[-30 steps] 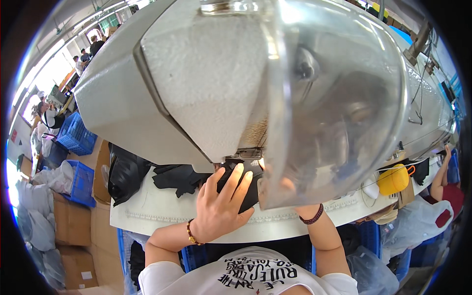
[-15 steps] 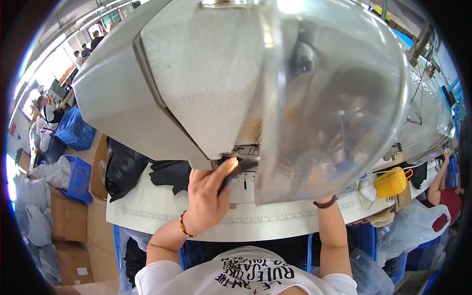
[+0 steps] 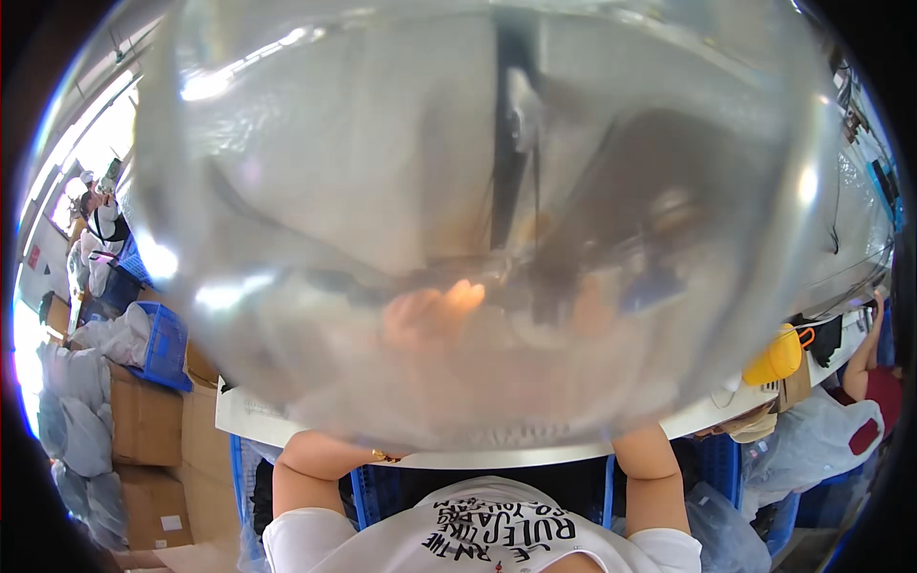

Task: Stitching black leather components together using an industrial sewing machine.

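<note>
A clear, curved plastic shield [image 3: 458, 382] fills most of the view and smears everything behind it. Through it shows the grey body of a sewing machine [image 3: 382, 124], blurred. My left hand [image 3: 420, 317] is a hazy shape close to the machine's needle area, fingertips bright. My right hand [image 3: 594, 310] is an even fainter patch to the right of it. What the fingers hold or touch is lost in the blur. Both forearms reach in from the lower edge over the white table [image 3: 258, 413].
A yellow container [image 3: 776, 358] stands at the table's right end, beside plastic bags [image 3: 812, 444]. Cardboard boxes [image 3: 145, 420] and a blue crate [image 3: 164, 349] are stacked on the left. Another person's arm [image 3: 864, 349] shows at far right; another person [image 3: 103, 212] sits far left.
The shield now spans the middle of the view, over both hands. Half a second ago my left hand showed plainly with black material at its fingers; that material is now indistinct.
</note>
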`<state>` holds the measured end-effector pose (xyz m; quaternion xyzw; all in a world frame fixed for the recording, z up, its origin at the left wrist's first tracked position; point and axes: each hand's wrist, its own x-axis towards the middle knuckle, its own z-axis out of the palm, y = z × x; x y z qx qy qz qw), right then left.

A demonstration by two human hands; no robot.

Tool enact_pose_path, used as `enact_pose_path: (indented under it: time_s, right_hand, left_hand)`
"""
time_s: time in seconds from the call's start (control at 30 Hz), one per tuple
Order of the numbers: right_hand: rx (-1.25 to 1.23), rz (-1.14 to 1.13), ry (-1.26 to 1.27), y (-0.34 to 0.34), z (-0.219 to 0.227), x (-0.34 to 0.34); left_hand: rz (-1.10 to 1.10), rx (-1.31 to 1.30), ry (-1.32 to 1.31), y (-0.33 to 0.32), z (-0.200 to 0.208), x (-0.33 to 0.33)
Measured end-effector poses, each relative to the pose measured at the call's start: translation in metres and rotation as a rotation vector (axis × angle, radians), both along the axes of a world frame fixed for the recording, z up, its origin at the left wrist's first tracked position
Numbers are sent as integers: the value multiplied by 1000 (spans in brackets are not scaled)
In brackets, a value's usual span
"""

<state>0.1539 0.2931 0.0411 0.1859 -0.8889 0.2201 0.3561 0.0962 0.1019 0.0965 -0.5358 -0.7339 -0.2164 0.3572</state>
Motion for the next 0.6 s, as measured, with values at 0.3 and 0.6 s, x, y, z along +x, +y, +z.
enact_pose_path:
  time_s: [0.3, 0.6]
  right_hand:
    - [-298, 181, -163, 7, 13, -7]
    - [-273, 263, -186, 25, 29, -19]
  left_hand:
    - [162, -121, 3, 12, -4, 23]
    - [309, -65, 57, 39, -12, 34]
